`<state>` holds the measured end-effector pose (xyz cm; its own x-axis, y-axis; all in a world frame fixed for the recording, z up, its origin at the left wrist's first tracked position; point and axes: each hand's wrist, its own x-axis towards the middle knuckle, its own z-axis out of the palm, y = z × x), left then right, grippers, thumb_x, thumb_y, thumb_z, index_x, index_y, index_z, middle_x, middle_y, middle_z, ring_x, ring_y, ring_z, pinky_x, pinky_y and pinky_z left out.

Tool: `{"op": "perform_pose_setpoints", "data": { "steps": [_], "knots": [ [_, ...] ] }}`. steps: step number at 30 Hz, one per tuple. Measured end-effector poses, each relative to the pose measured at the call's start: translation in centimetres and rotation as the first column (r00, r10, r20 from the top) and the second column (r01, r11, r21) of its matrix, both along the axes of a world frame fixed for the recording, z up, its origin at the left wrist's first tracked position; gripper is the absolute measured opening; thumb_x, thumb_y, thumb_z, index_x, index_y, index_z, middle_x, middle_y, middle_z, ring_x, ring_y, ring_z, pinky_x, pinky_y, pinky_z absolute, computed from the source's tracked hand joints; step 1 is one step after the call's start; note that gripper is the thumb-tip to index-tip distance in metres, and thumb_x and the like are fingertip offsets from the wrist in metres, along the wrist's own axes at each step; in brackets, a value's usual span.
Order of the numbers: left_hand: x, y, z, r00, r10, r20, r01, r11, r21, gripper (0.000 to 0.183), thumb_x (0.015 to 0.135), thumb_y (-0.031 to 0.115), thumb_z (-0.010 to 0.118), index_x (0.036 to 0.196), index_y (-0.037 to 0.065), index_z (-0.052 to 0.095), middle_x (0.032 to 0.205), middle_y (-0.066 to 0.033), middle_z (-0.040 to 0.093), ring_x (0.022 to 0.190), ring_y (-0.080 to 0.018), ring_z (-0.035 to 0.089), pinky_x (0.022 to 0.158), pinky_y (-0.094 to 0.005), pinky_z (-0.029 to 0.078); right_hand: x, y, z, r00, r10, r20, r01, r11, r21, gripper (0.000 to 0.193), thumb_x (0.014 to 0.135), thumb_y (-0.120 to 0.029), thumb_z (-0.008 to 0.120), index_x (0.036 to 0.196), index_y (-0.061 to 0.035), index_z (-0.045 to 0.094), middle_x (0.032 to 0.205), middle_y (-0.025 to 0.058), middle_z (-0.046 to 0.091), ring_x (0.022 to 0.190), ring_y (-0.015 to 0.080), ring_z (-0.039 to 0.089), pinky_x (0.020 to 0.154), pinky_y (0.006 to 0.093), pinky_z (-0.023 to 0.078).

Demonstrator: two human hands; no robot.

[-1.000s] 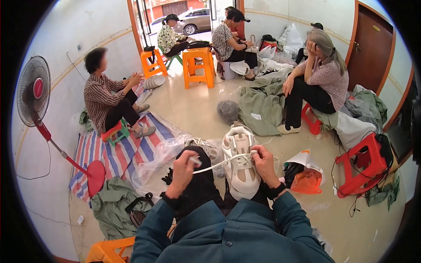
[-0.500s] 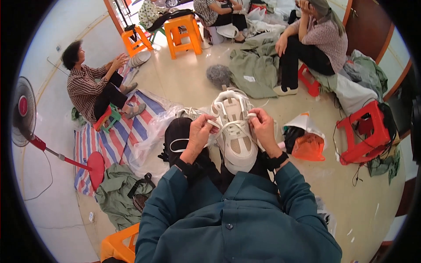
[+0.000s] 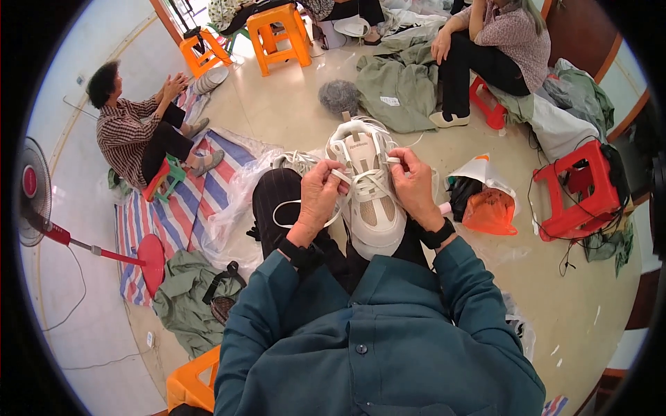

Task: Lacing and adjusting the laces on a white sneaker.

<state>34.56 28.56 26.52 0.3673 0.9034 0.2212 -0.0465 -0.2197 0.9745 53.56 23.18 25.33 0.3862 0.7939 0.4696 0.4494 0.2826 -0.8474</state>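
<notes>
A cream and beige sneaker (image 3: 375, 215) rests on my lap, its toe toward me. My left hand (image 3: 320, 195) pinches a white shoelace (image 3: 340, 176) beside the shoe's upper left. On the other side, my right hand (image 3: 416, 186) grips another length of the lace (image 3: 393, 160) between thumb and fingers. The laces cross over the tongue between my hands, and a loose loop hangs below my left hand. Partly behind that hand, a second pale sneaker (image 3: 297, 161) shows its laced top beyond my knee.
A white and orange plastic bag (image 3: 489, 204) lies on the floor to my right, near a red stool (image 3: 579, 191). At left stand a fan (image 3: 33, 184) and a seated person (image 3: 139, 132) on a striped sheet (image 3: 173, 218). Another person (image 3: 496, 48) sits far right by green cloth (image 3: 402, 97).
The view has shifted slightly, so the surroundings sit higher. Both hands still hold the laces, drawn a little closer in to the shoe.
</notes>
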Motion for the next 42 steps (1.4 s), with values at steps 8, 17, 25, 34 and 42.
{"op": "perform_pose_setpoints", "data": {
  "steps": [8, 17, 25, 34, 42],
  "knots": [
    [0.0, -0.8, -0.3, 0.903, 0.284, -0.323, -0.118, 0.886, 0.448, 0.007, 0.089, 0.005, 0.054, 0.093, 0.001, 0.058, 0.067, -0.0088, 0.062, 0.061, -0.0115, 0.059, 0.057, -0.026, 0.047, 0.6, -1.1, 0.0, 0.968, -0.063, 0.243, 0.028, 0.989, 0.149, 0.022, 0.076, 0.003, 0.055, 0.097, -0.0037, 0.058, 0.085, 0.0141, 0.064, 0.07, 0.0271, 0.062, 0.064, 0.036, 0.049],
    [0.1, -0.3, -0.5, 0.911, 0.324, -0.255, -0.166, 0.854, 0.493, 0.009, 0.088, 0.004, 0.054, 0.095, 0.002, 0.059, 0.072, -0.0093, 0.063, 0.061, -0.0121, 0.06, 0.057, -0.0261, 0.047, 0.5, 0.1, 0.2, 0.988, 0.017, 0.155, -0.031, 0.995, 0.091, 0.019, 0.08, 0.0, 0.055, 0.098, -0.0043, 0.058, 0.085, 0.014, 0.065, 0.07, 0.0271, 0.062, 0.065, 0.0347, 0.049],
    [-0.2, -0.3, -0.6, 0.925, 0.238, -0.296, -0.12, 0.922, 0.368, 0.008, 0.088, 0.002, 0.053, 0.094, 0.001, 0.059, 0.07, -0.0064, 0.06, 0.059, -0.0093, 0.058, 0.055, -0.0242, 0.046, 0.5, 0.2, 0.9, 0.97, 0.025, 0.24, -0.049, 0.994, 0.094, 0.017, 0.08, 0.0, 0.055, 0.096, -0.0043, 0.058, 0.081, 0.0153, 0.063, 0.069, 0.0299, 0.061, 0.062, 0.0372, 0.048],
    [0.0, -0.6, -0.3, 0.943, 0.206, -0.261, -0.124, 0.946, 0.298, 0.01, 0.085, 0.0, 0.052, 0.092, 0.002, 0.059, 0.068, -0.0088, 0.061, 0.057, -0.0146, 0.059, 0.054, -0.0272, 0.047, 1.3, 0.9, 1.2, 0.976, 0.169, 0.136, -0.16, 0.984, -0.077, 0.016, 0.079, -0.002, 0.057, 0.096, -0.004, 0.059, 0.072, 0.0121, 0.06, 0.065, 0.0224, 0.059, 0.06, 0.0321, 0.046],
    [0.1, -0.6, 0.0, 0.94, 0.183, -0.287, -0.107, 0.959, 0.264, 0.012, 0.084, 0.0, 0.052, 0.092, 0.003, 0.059, 0.063, -0.0113, 0.061, 0.056, -0.0183, 0.062, 0.053, -0.0297, 0.047, 1.4, 1.3, -0.2, 0.97, 0.221, -0.102, -0.226, 0.973, -0.036, 0.015, 0.081, -0.002, 0.059, 0.096, -0.0025, 0.061, 0.071, 0.003, 0.059, 0.063, 0.0101, 0.052, 0.06, 0.0256, 0.043]
  ]
}}
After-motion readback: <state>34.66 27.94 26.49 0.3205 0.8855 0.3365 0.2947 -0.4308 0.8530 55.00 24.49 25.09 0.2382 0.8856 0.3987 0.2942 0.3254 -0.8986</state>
